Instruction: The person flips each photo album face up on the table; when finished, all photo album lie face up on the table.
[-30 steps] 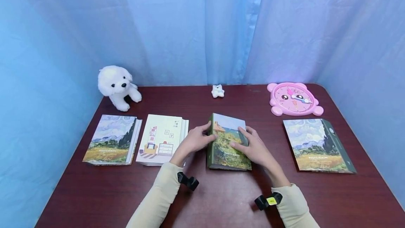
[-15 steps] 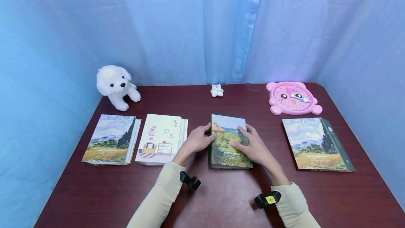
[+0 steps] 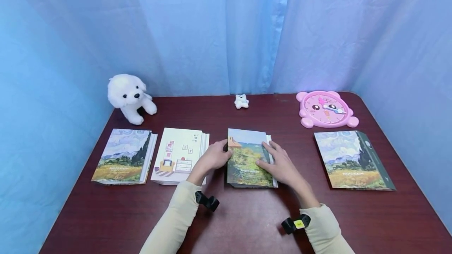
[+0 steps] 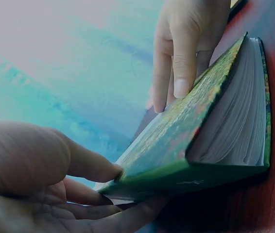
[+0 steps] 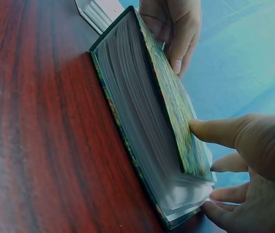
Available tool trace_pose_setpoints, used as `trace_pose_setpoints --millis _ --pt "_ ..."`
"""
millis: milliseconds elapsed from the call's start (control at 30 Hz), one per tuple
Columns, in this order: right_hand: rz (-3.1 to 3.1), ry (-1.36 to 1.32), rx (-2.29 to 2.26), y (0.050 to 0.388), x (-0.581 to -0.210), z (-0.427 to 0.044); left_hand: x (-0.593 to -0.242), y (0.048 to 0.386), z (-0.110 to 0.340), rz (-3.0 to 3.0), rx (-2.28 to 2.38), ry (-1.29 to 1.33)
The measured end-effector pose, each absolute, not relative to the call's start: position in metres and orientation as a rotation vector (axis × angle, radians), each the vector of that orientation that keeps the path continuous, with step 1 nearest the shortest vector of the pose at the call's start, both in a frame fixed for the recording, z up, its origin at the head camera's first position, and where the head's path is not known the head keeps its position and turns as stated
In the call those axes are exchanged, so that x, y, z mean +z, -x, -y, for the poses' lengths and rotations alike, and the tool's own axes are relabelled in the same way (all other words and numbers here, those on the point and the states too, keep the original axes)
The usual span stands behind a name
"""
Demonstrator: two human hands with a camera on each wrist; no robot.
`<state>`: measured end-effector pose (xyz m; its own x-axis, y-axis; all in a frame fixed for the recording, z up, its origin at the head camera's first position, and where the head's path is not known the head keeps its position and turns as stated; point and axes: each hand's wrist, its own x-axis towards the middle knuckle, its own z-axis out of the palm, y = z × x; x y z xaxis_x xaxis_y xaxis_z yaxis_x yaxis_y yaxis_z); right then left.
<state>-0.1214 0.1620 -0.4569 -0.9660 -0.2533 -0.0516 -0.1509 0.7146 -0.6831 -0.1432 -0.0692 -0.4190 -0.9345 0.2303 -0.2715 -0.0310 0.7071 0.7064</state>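
Note:
A photo album [image 3: 247, 167] with a green spine and a painted garden-and-sea cover lies at the middle of the table. My left hand [image 3: 214, 156] grips its spine edge, thumb on the cover and fingers low along the spine [image 4: 200, 177]. At the opposite edge my right hand [image 3: 280, 164] holds it, thumb on the cover and fingertips at the page edges [image 5: 188, 194]. White pages fan between the covers in both wrist views, and the front cover slants. Left of it lies a cream album [image 3: 180, 144] with a furniture drawing.
Albums with wheat-field covers lie at far left [image 3: 123, 156] and far right [image 3: 349, 160]. Behind stand a white plush dog [image 3: 127, 93], a small white bear figure [image 3: 241, 101] and a pink toy clock [image 3: 326, 109]. Blue curtains [image 3: 197, 30] hang behind the table.
Both hands and the garden album have shifted slightly left. Its green spine has turned out of the head view, and its white pages now show along the right edge.

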Motion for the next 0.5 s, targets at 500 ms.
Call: trace_pose_setpoints --millis 500 --pt "-2.819 0.352 -1.181 0.1223 -0.4600 -0.1663 -0.4151 0.1367 0.0641 -2.686 1.000 -0.079"
